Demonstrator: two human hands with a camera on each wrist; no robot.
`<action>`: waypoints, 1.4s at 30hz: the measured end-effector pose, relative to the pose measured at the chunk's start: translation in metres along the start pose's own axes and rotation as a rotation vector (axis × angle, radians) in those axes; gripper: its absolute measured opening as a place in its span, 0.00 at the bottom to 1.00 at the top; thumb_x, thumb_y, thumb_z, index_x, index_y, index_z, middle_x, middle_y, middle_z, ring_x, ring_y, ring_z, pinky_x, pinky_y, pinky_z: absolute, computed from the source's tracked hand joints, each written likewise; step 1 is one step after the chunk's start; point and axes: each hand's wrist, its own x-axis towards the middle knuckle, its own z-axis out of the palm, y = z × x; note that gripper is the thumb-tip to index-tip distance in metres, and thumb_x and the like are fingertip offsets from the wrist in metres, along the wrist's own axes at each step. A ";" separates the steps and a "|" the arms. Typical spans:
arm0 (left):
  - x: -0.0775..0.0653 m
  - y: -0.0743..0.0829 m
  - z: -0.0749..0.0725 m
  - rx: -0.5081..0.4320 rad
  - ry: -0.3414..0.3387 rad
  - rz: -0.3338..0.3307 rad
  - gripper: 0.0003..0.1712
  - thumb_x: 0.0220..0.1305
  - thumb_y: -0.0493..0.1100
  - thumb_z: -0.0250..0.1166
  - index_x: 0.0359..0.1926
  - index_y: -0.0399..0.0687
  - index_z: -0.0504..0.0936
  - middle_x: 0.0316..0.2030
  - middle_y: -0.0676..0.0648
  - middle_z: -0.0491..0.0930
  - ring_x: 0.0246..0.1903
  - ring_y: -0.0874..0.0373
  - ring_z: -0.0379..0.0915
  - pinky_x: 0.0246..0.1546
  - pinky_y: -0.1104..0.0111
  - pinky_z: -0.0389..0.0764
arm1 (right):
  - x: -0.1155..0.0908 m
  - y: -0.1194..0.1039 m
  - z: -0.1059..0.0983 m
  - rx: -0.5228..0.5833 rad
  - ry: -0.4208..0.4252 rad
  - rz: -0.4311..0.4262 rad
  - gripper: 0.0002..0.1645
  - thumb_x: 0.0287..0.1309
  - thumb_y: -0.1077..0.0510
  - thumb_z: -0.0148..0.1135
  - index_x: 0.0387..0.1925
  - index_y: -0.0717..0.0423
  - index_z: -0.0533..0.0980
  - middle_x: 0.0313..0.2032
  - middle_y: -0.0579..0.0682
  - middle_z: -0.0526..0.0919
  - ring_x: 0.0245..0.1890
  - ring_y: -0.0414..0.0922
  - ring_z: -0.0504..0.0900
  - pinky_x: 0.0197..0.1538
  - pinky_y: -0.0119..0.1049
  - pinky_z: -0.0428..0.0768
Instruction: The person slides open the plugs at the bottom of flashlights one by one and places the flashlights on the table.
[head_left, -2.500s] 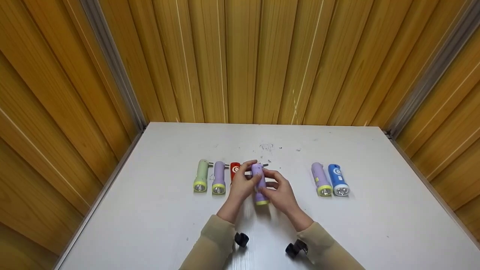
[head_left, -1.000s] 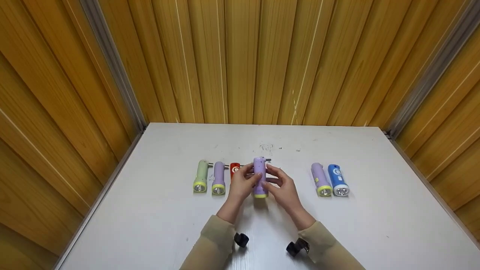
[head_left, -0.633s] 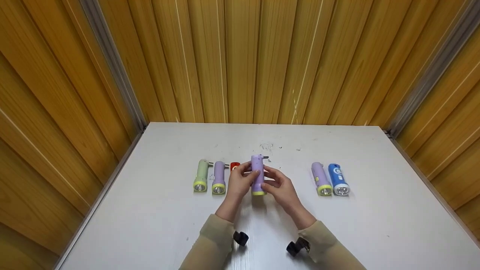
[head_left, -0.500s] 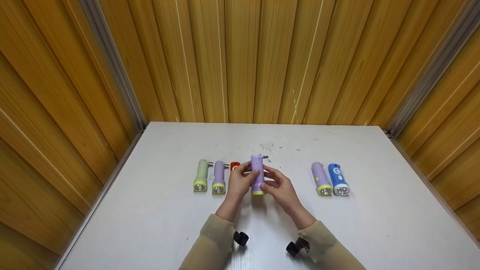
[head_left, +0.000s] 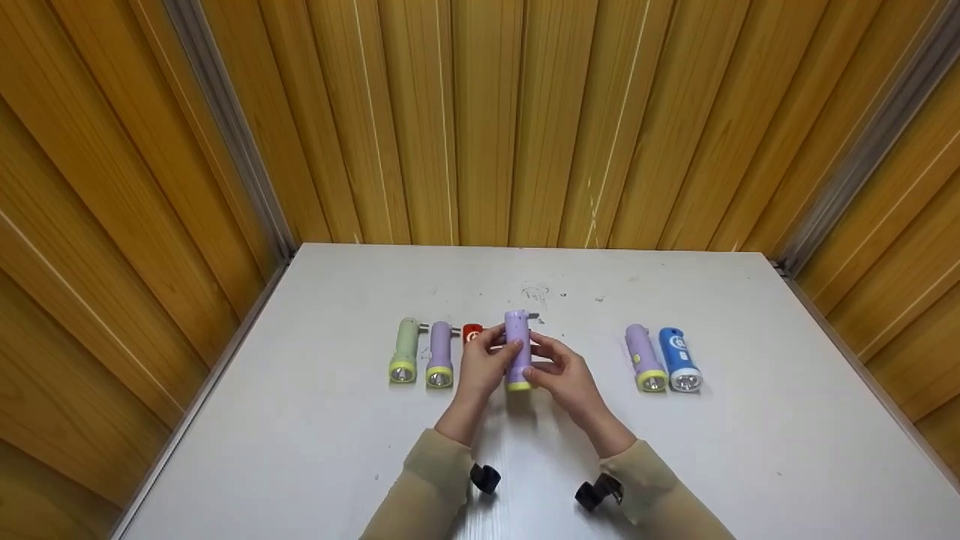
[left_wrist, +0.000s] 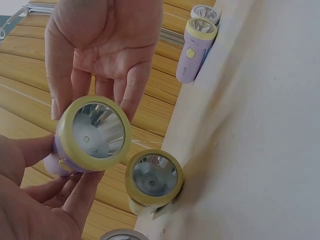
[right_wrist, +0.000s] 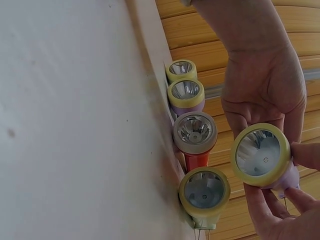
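Both hands hold a purple flashlight (head_left: 517, 328) with a yellow rim, over the table's middle. Its lens end faces the person, and metal plug prongs (head_left: 534, 316) stick out to the right at its far end. My left hand (head_left: 478, 369) grips the left side, thumb on top. From the right, my right hand (head_left: 568, 381) pinches it nearer the lens end. In the left wrist view the lens (left_wrist: 99, 131) is unlit, with a yellow switch (left_wrist: 64, 165) on the body's side. A red flashlight (head_left: 471, 330) is partly hidden behind my left hand.
Left on the white table (head_left: 300, 435) lie a green flashlight (head_left: 406, 346) and a purple one (head_left: 439, 349). Another purple flashlight (head_left: 641, 352) and a blue one (head_left: 679, 356) lie right. The right wrist view shows a pale green flashlight (right_wrist: 205, 192), hidden in the head view.
Over the last 2.5 seconds the held flashlight has tilted and shifted slightly away from the person, exposing more of its far end. Both hands keep their hold; the other flashlights stay put.
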 end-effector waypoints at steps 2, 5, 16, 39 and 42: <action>0.000 0.000 0.001 -0.001 0.006 -0.008 0.29 0.66 0.40 0.70 0.64 0.31 0.77 0.52 0.32 0.84 0.48 0.44 0.86 0.42 0.62 0.88 | 0.001 -0.001 -0.001 -0.007 0.003 0.010 0.38 0.61 0.66 0.68 0.72 0.63 0.68 0.63 0.69 0.77 0.56 0.57 0.84 0.49 0.30 0.84; 0.000 0.000 0.002 -0.002 0.008 -0.017 0.29 0.66 0.40 0.70 0.64 0.31 0.77 0.52 0.33 0.84 0.49 0.44 0.86 0.44 0.61 0.88 | 0.002 -0.001 -0.003 -0.011 0.008 0.027 0.37 0.61 0.66 0.68 0.71 0.63 0.69 0.62 0.69 0.78 0.55 0.55 0.85 0.48 0.30 0.84; 0.008 0.004 0.013 0.062 -0.017 -0.025 0.29 0.67 0.42 0.69 0.64 0.31 0.77 0.53 0.33 0.85 0.51 0.45 0.86 0.51 0.60 0.87 | 0.007 0.000 -0.016 0.051 0.020 0.066 0.38 0.61 0.67 0.67 0.72 0.65 0.67 0.63 0.70 0.76 0.51 0.46 0.86 0.48 0.30 0.85; 0.013 0.004 0.046 0.149 -0.113 -0.025 0.30 0.68 0.39 0.66 0.66 0.26 0.73 0.57 0.31 0.83 0.54 0.45 0.84 0.55 0.62 0.85 | 0.018 0.011 -0.053 0.139 0.090 0.202 0.37 0.64 0.67 0.65 0.73 0.63 0.65 0.62 0.63 0.79 0.49 0.39 0.83 0.48 0.31 0.84; 0.009 0.001 0.051 0.164 -0.115 0.000 0.29 0.69 0.37 0.64 0.66 0.24 0.72 0.57 0.30 0.82 0.53 0.43 0.84 0.54 0.62 0.86 | 0.020 0.014 -0.056 0.149 0.094 0.216 0.38 0.64 0.67 0.65 0.74 0.64 0.65 0.61 0.63 0.79 0.47 0.37 0.83 0.46 0.30 0.83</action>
